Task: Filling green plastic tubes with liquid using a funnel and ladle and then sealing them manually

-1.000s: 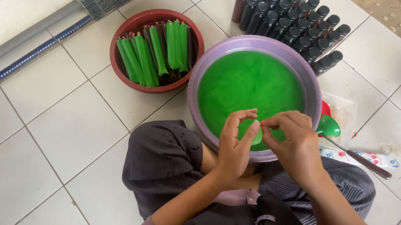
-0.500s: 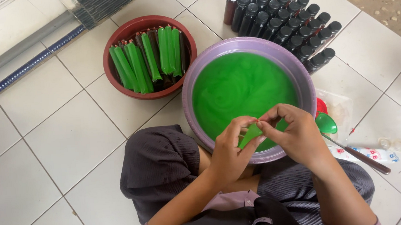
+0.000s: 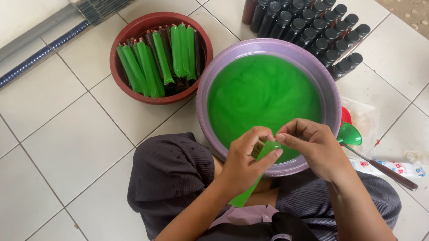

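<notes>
Two hands meet over the near rim of the purple basin (image 3: 204,111), pinching one green filled plastic tube (image 3: 251,181). Left hand (image 3: 245,158) fingers closed on the tube's top end, thumb and forefinger clamped; right hand (image 3: 312,146) fingertips pinched together on the same top end, touching the left's. Tube hangs down and toward the near left, its lower end over the person's lap.

Surface: white tiled floor (image 3: 50,147), grey grout lines, person seated on it in dark clothing. Basin full of bright green liquid, centre of scene. Far left of it, just beside, a red-brown bowl (image 3: 121,81) holding upright green tubes and some dark ones. Far right, a tight cluster of dark capped bottles (image 3: 303,18) near the basin's far rim. Right of basin: green funnel (image 3: 349,133) touching its rim, a long spoon handle (image 3: 384,169) lying on printed plastic.

Open floor lies left and near left; right side crowded. Far left edge: a grey threshold with blue strip (image 3: 24,66). Far right corner: gravelly ground.
</notes>
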